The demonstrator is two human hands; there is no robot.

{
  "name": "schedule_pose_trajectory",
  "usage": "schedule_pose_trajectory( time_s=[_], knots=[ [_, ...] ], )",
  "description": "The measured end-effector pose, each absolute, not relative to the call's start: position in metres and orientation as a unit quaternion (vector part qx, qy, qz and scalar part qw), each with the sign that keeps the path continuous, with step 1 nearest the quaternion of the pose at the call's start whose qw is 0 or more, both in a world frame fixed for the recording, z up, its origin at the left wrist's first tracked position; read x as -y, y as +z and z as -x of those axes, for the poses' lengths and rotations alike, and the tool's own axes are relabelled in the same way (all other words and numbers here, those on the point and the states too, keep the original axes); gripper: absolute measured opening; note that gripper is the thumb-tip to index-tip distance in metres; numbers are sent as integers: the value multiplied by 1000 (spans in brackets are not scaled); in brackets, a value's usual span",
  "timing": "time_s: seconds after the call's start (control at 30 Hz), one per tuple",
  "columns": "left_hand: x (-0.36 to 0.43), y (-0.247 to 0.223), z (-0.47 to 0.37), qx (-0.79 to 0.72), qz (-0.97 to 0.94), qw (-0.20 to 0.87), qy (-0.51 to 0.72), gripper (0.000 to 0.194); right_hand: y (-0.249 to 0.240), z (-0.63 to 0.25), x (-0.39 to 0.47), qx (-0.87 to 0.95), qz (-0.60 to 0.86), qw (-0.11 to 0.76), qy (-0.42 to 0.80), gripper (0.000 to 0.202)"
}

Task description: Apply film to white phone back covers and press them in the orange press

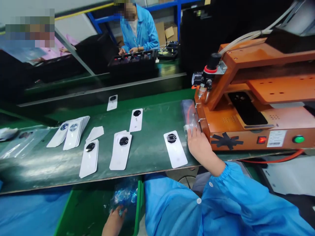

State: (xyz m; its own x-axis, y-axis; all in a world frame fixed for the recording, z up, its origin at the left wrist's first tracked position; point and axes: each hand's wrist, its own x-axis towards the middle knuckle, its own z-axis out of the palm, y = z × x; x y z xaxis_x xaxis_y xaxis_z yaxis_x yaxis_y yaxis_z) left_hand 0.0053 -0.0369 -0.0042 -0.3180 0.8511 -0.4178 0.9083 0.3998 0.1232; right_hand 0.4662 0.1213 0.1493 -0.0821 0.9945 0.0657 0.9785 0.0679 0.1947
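Observation:
My left hand (pixel 114 223) reaches down into a green bin (pixel 140 203) below the table edge. Its fingers are apart, beside crumpled clear plastic film (pixel 125 195). My right hand (pixel 200 147) lies on the table by the orange machine, fingers stretched out onto clear plastic pieces (pixel 190 114); whether any is pinched I cannot tell. Left of that hand lies a single white phone-shaped card (pixel 177 152) with a black round camera patch. Further left are a stack of such cards (pixel 120 157) and another stack (pixel 88 162).
The orange press machine (pixel 226 124) stands at the right, with a black phone-shaped plate (pixel 247 108) on its bed. Fanned white cards (pixel 73 134) and a plastic bag (pixel 24 141) lie left. Two more cards lie further back. A co-worker in blue (pixel 141 29) handles devices across the bench.

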Motion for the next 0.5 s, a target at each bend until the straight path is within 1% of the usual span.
schedule_pose_trajectory(
  time_s=[0.03,0.1,0.13,0.17,0.23,0.27,0.33,0.4,0.43,0.5],
  knots=[
    [34,5,-14,-802,-550,226,-54,16,149,-466,-122,-736,-669,51,93,48],
    [25,32,-48,-777,-576,254,29,28,150,-467,-121,-751,-652,52,87,44],
    [17,48,-74,-756,-601,240,102,29,151,-467,-120,-757,-647,48,83,41],
    [9,65,-103,-716,-646,193,180,27,152,-466,-120,-760,-643,42,82,37],
    [-12,95,-168,-568,-762,121,288,25,154,-464,-117,-765,-637,19,92,33],
    [-23,106,-198,-501,-809,95,294,26,155,-463,-114,-768,-633,4,100,34],
    [-44,119,-242,-397,-879,54,259,42,152,-462,-103,-770,-627,-24,113,46],
    [-58,120,-258,-389,-894,33,219,58,147,-462,-88,-775,-622,-39,107,53],
    [-63,117,-256,-406,-891,28,201,59,144,-461,-80,-780,-617,-45,95,53],
    [-66,108,-237,-451,-875,23,177,56,137,-459,-65,-801,-593,-58,59,51]
  ],
)
